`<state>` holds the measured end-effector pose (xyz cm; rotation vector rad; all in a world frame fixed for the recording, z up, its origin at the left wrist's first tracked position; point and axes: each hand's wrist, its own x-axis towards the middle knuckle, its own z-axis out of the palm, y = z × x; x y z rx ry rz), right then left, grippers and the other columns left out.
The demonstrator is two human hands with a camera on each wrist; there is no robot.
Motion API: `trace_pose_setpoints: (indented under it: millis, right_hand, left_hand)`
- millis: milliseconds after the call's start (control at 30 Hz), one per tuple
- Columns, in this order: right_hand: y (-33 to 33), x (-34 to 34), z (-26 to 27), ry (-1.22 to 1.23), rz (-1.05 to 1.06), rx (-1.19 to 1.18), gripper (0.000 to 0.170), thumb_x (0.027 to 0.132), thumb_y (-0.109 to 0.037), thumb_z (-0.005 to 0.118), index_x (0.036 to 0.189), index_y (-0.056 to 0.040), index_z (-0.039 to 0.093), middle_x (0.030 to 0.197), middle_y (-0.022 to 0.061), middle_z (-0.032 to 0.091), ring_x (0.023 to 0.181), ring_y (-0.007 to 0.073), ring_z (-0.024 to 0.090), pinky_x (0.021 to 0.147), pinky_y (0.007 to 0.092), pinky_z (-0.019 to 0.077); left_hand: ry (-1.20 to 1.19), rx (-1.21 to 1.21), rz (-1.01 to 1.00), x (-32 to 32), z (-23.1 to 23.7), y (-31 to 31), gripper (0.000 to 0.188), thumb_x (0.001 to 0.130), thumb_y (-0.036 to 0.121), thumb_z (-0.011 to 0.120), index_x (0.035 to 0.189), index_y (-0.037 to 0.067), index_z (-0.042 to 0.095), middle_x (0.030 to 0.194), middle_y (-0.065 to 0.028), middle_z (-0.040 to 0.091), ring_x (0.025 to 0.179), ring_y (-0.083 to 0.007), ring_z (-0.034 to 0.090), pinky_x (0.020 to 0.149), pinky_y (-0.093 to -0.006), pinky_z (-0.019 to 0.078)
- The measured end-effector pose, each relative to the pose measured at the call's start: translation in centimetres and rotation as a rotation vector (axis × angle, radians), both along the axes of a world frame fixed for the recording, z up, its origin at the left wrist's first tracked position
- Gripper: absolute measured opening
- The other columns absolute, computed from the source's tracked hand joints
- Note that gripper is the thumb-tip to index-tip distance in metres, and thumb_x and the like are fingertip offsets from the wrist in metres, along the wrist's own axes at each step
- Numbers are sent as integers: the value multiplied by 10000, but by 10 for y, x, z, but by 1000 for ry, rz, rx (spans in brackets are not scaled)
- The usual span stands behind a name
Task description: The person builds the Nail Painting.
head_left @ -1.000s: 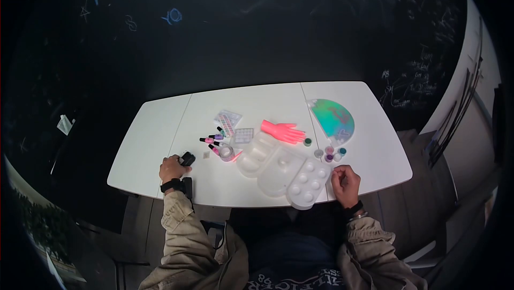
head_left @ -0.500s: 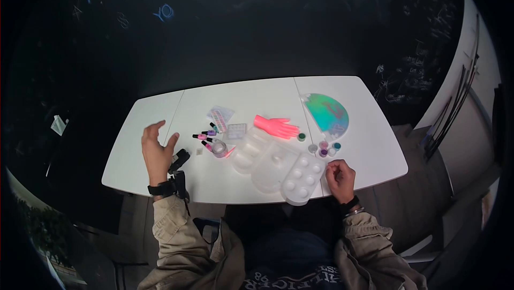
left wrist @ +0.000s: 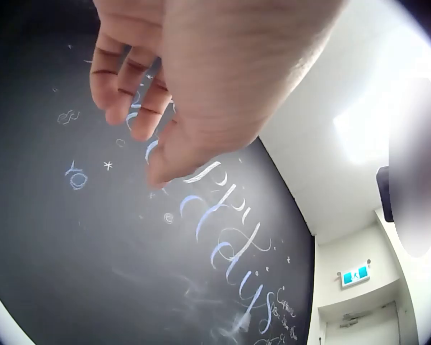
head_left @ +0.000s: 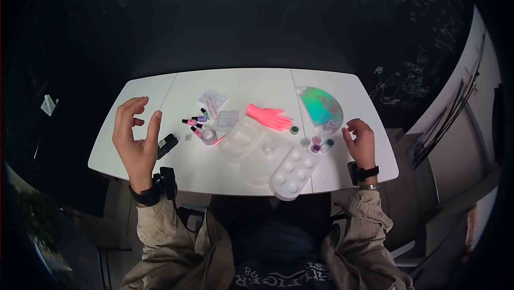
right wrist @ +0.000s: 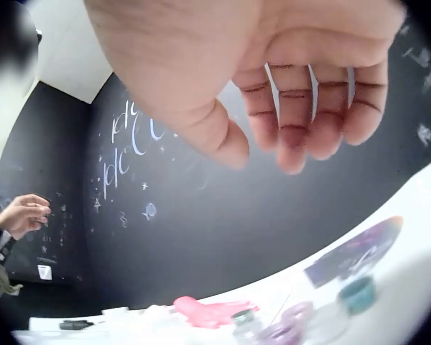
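Item, black device (head_left: 167,145): lying on the near left of the bench (head_left: 369,97), just beside my left hand (head_left: 135,142) in the head view, no contact that I can see. Item, cluster of small round jars (head_left: 316,148), pink, purple, teal and paler: on the right of the bench, nearest to my right hand (head_left: 362,142), apart from it. Left hand: raised, fingers half bent, thumb standing well off them, nothing grasped. Right hand: raised, fingers loosely bent, thumb apart, likewise released of any load. Item, half-round board (head_left: 322,109), green to teal: far side of the jars. Item, green-topped jar (head_left: 294,130): left of the cluster, standing alone. Item, white palette (head_left: 293,172) with round wells: near middle, reaching the near edge; wells plain white, no colour in them that I can make out. Item, pink hand-shaped form (head_left: 269,117): lying flat, far middle. Item, small bottles (head_left: 190,122), pink and purple, black caps on: left of middle, around a round clear pot (head_left: 209,137). Item, gridded clear case (head_left: 228,120): between bottles and form. Progress, my judgement: the laying-out looks done, the goods spread and within view; use of colour looks not yet begun, caps on and wells bare; both hands carry nothing.
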<state>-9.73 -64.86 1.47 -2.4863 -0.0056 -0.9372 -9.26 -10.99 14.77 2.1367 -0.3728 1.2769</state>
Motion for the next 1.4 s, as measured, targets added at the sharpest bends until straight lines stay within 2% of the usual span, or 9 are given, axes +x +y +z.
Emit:
trace_pose_setpoints:
  millis: [267,633,833,933,1033,1133,1167,1267,1400]
  right_hand:
    - [-13,47,-30,65,-2,-187,202,853,-124,841,1003,-29,745,946,169,757,907,404,711,840,509,595]
    - [-3,119,-26,704,6,-253,856,703,-577,949,1366,-75,747,1264,219,784,1191,413,752,1017,513,611]
    - [-7,132,-28,731,45,-313,847,669,-510,946,1320,1,765,1227,254,792,1161,431,752,1058,478,595]
    - [-6,136,-23,774,41,-443,765,680,-440,934,1295,-12,778,1239,255,791,1179,421,750,1071,480,591]
    - [-3,129,-24,690,55,-440,532,730,-364,887,1100,13,818,1125,268,803,1112,451,763,1015,509,620]
    - [-1,124,-11,586,25,-202,448,797,-257,810,1133,39,793,1087,305,789,1057,482,767,978,527,625]
    - [-1,122,-7,503,-19,-167,433,862,-116,713,1258,56,747,1046,337,773,1007,500,769,942,530,628]
    - [-13,108,8,243,-6,44,498,897,-21,641,1387,60,680,1036,356,764,1003,505,771,927,540,626]
    - [16,58,50,-1,107,187,551,944,63,543,1485,2,631,930,282,765,845,402,793,801,474,618]
  left_hand:
    - [-25,7,-49,-4,1,-5,273,986,71,843,1249,67,769,1267,-86,737,1069,-175,688,795,-300,539]
    - [-12,32,-99,-2,0,-14,297,975,47,844,1259,44,759,1261,-97,734,1054,-174,687,791,-297,536]
    - [11,16,-154,-3,1,-18,285,963,29,841,1235,23,757,1222,-108,738,1031,-177,689,798,-296,536]
    - [13,-12,-202,-2,1,-18,276,945,26,849,1207,14,762,1179,-113,748,999,-186,695,790,-301,538]
    - [25,-69,-277,-4,-1,-18,295,927,18,861,1205,8,762,1131,-113,762,973,-185,709,793,-302,546]
    - [118,-269,-451,-4,-5,-20,312,943,10,854,1236,9,747,1137,-98,758,1002,-172,711,829,-291,551]
    - [156,-324,-516,-3,-6,-20,318,967,-1,840,1266,-1,731,1155,-87,756,1026,-151,705,859,-282,556]
    - [224,-486,-634,1,-12,-22,285,992,-8,820,1261,-13,726,1166,-86,758,1054,-133,706,898,-275,570]
    - [282,-558,-733,0,-13,-35,227,1040,16,775,1257,-16,717,1175,-92,764,1068,-128,719,935,-281,579]
